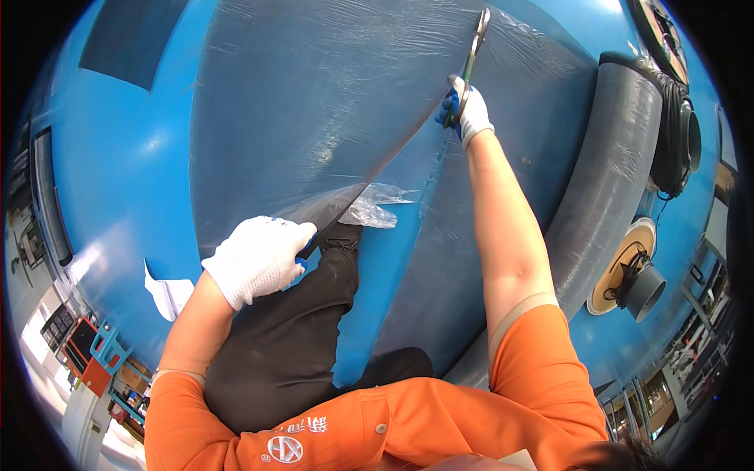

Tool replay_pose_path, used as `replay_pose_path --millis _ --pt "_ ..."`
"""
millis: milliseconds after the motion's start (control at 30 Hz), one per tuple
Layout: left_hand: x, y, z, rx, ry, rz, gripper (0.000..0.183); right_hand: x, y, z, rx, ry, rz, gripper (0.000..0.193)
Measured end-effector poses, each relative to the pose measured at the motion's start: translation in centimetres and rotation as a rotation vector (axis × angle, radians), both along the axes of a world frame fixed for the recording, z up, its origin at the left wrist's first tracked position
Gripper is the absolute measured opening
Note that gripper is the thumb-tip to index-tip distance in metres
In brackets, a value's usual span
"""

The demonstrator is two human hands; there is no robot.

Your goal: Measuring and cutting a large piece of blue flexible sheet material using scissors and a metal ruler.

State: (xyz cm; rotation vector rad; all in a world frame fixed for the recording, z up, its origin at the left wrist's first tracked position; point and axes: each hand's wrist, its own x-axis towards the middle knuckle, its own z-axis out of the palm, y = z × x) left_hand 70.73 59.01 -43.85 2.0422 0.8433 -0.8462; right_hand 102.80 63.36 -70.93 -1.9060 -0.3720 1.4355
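Observation:
A dark grey sheet (275,102) under clear wrinkled plastic film lies spread on the blue floor, split by a long slanting cut. My left hand (261,255), in a white glove with blue on the fingers, grips the near cut edge and lifts it. Scissors (471,59) with long metal blades and green handles are in my gloved right hand (465,110), arm stretched forward. Their blades lie over the sheet at the far end of the cut. Crumpled clear film (375,210) hangs by the lifted edge, above my shoe.
A thick grey roll (616,149) lies along the right side. Beyond it are a round wooden disc (628,259) with a grey tube and black cable (671,149). A white paper piece (169,290) and a dark offcut (133,39) lie leftward on the blue floor (126,165).

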Motion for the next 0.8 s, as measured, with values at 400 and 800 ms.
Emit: replay_pose_path --millis 400,800 --pt "-0.9 0.2 0.1 -0.015 -0.008 0.037 0.03 0.2 2.1 2.3 -0.019 0.113 -0.122 0.03" --pt "-1.5 0.0 0.2 -0.006 -0.002 0.058 0.031 1.8 4.0 0.7 0.004 -0.037 -0.008 0.031"
